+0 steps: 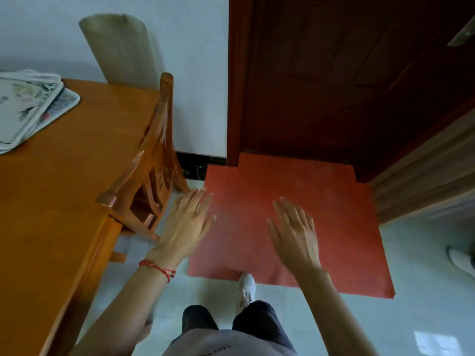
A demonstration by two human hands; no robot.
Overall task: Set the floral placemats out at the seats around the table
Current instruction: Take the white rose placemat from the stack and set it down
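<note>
Floral placemats well apart from fingers

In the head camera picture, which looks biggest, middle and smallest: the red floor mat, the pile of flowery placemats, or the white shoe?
1. Red floor mat
2. Pile of floral placemats, partly cut off at the edge
3. White shoe

Apparent size only; the placemats sit nearer the camera.

Soft, even daylight fills the room, fairly dim and cool in tone. A pale window reflection glints on the floor tiles at the lower right. The table shows a mild sheen. Wide-angle bending bows the door frame (edges look smeared), and the whole frame is slightly soft.
</note>
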